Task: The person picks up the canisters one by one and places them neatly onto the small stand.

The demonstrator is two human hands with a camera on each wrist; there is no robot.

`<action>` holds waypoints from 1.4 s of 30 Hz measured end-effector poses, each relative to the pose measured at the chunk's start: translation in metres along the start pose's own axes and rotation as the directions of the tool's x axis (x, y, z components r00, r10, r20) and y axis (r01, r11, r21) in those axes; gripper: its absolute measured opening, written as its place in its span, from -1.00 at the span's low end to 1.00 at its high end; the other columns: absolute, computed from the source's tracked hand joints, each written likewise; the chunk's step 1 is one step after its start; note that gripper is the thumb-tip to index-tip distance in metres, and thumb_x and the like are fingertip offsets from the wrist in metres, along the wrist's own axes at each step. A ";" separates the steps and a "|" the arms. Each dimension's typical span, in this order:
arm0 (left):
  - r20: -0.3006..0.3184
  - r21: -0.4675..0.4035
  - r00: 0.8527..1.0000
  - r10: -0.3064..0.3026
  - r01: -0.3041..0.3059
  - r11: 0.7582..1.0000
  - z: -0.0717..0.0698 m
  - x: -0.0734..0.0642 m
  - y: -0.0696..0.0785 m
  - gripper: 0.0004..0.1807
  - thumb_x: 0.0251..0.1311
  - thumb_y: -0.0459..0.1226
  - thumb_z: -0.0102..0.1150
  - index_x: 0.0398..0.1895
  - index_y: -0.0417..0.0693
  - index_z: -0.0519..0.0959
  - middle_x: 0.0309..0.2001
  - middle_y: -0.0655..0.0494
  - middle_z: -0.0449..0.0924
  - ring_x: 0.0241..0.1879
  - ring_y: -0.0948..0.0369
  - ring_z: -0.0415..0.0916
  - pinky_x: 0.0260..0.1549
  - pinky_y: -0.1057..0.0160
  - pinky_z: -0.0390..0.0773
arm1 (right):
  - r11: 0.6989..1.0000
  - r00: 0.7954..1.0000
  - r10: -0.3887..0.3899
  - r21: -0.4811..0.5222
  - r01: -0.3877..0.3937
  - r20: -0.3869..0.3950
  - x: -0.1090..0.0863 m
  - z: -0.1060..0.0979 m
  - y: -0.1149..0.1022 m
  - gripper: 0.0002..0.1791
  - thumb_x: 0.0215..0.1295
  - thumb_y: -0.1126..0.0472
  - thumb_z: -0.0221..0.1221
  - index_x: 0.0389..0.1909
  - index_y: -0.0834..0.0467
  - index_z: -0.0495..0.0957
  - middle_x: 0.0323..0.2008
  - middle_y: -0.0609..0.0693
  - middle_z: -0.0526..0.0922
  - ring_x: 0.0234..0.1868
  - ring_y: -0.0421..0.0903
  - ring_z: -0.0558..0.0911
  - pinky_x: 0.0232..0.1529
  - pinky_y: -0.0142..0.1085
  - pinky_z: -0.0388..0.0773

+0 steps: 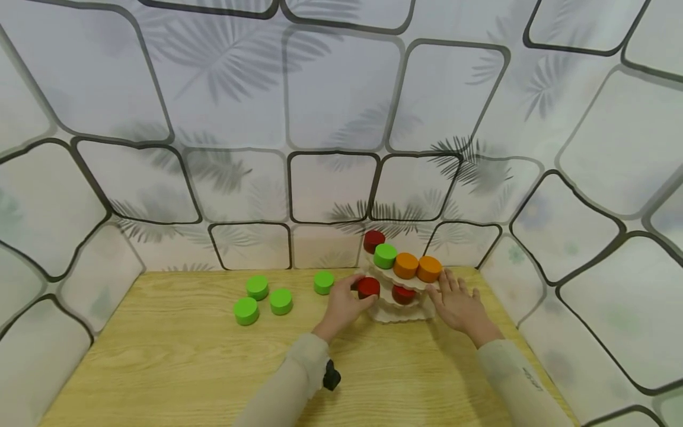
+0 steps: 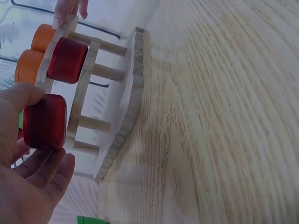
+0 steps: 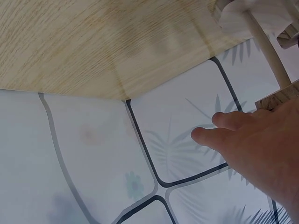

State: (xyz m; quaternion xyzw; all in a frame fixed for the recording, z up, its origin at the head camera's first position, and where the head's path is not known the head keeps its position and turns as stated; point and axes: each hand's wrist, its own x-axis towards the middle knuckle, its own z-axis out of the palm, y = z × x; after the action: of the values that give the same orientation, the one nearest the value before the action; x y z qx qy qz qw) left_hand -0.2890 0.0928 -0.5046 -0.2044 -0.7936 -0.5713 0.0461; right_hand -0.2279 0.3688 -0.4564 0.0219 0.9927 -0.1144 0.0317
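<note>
The left hand (image 1: 343,305) is pinching a dark-red cylindrical container (image 1: 369,288); the right hand (image 1: 462,307), straight-fingered, is touching a tiered pale-wood stand (image 1: 400,315); wrist views alone are revealing posts (image 2: 108,73).

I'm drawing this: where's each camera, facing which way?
Head: worn there, facing forward and down at the tiered stand; left hand, right hand, sleeves show.
Left wrist: worn there, facing the stand; left hand, right fingertips show.
Right wrist: worn there, facing wooden table and patterned backdrop; right hand shows.
Head and left wrist share: the held round red container.
</note>
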 end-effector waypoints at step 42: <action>0.068 0.139 0.997 0.045 -0.054 0.989 0.013 0.014 0.003 -0.31 0.21 -0.16 0.53 0.40 -0.15 0.56 0.22 -0.11 0.70 0.10 0.01 0.67 0.02 0.10 0.71 | 0.994 0.997 0.062 0.090 -0.059 -0.034 0.002 0.002 -0.010 -0.04 0.68 -0.35 -0.48 0.67 0.38 -0.22 0.68 0.38 -0.27 0.61 0.57 -0.12 0.51 0.54 -0.24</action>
State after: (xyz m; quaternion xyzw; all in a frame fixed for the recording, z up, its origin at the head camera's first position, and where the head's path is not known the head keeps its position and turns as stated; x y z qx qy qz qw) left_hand -0.2985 0.1095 -0.5018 -0.2388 -0.8275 -0.5057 0.0490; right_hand -0.2299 0.3585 -0.4559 0.0557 0.9859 -0.1570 0.0158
